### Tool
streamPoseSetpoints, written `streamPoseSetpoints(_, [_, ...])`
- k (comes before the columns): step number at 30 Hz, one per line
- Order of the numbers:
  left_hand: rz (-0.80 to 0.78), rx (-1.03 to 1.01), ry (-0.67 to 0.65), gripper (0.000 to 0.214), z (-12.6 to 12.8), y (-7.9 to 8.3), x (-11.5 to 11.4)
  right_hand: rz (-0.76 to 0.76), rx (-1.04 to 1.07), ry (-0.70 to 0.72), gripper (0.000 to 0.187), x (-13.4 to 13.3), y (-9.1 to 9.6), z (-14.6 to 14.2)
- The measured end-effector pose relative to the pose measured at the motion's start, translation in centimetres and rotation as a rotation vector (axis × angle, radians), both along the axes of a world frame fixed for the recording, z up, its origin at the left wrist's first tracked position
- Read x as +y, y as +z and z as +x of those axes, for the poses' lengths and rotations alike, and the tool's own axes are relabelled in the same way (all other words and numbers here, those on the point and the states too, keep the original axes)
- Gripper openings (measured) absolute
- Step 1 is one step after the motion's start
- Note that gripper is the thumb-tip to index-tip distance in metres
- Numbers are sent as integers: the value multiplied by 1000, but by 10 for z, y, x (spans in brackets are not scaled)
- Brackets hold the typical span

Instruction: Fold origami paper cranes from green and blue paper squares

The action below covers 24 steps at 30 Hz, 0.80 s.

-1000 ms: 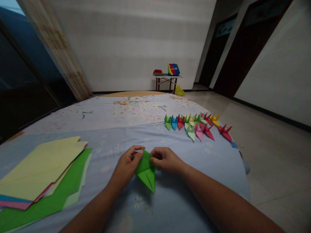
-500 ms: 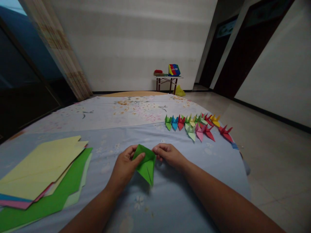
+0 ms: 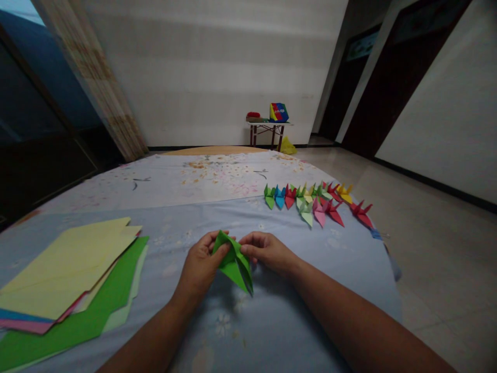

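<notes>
A folded piece of green origami paper (image 3: 233, 268) is held just above the blue tablecloth, its pointed end toward me and its folds parted. My left hand (image 3: 205, 259) is closed on its left side, thumb on top and fingers mostly behind. On the other side, my right hand (image 3: 267, 249) pinches the upper right edge between thumb and forefinger. Several folded paper cranes in green, blue, red, pink and yellow, among them a blue crane (image 3: 279, 197) and a red crane (image 3: 361, 213), stand in rows beyond my right hand.
A stack of coloured paper sheets (image 3: 73, 264), yellow on top, lies at the left of the round table under a floral tablecloth (image 3: 217, 176). By the far wall, a small table (image 3: 267, 124) carries a colourful box (image 3: 278, 112). A yellow bag (image 3: 287, 145) is on the floor.
My right hand has shifted slightly left, its thumb now over the paper's edge. The green paper has turned a little and its folds have opened at the lower point.
</notes>
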<state>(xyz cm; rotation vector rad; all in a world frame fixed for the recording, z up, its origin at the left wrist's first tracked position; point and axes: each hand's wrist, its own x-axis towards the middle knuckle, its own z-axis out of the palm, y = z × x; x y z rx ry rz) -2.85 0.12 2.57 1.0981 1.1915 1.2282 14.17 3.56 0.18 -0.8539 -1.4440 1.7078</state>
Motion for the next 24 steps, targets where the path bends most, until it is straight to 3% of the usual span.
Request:
streamPoseSetpoints(6, [-23,-28,-19,38,3,6,-1,5,-4,-63,38,0,-1,-2])
streamPoseSetpoints(12, [-45,3,-3,49,5,12,-4,16,-15,-66,38,-2,1,-3])
streamPoseSetpoints(24, [-73,10,37,44,4,10,-4,2,-22,-48,40,0,-3,-2])
